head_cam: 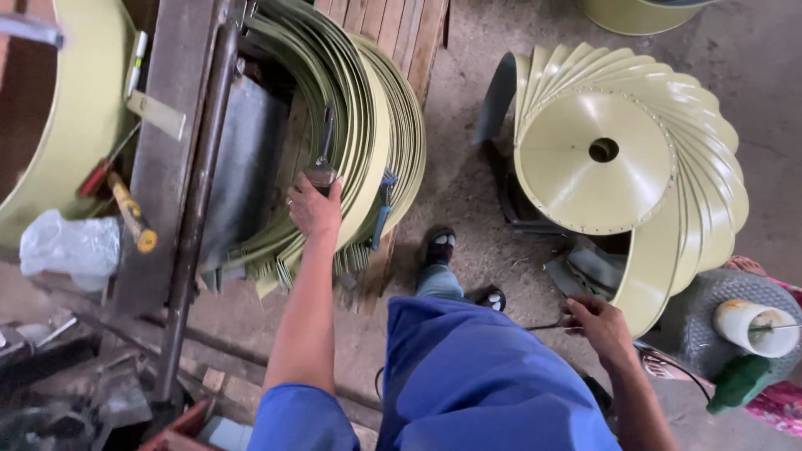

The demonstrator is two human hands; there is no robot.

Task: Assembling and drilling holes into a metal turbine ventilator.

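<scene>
Big one first: pale green vent fan (622, 163), tipped on its side on the concrete floor (468, 184), flat disc with a centre hole facing up, curved blades fanned out round the right side. Next down in size, a fat stack of curved green metal strips (368, 125), same colour, leaning upright against a grey steel frame (180, 142) and wooden boards (401, 33), left of the fan and well apart from it. Far left, part of a green drum (71, 125), only the rim in view. Blue work clothes (476, 380) filling the bottom middle, one dark shoe (439, 246) planted on the floor between the stack and the fan.

Left hand (316, 207) up at the stack, fingers (334, 190) curled round a dark tool (323, 163) poking up among the strips; could be pliers, hard to say. Right hand (597, 321) low beside the fan's bottom edge, fingers (576, 311) pinched on a thin dark rod (547, 326) lying out to the left, grip looking closed but partly hidden.

Smaller stuff: crumpled clear plastic bag (71, 246) at far left, white cup (752, 326) on a grey mat at far right, green-handled tool (739, 380) just below it, yellow-handled screwdriver (129, 213) and a red-handled one (96, 177) lying by the drum.
</scene>
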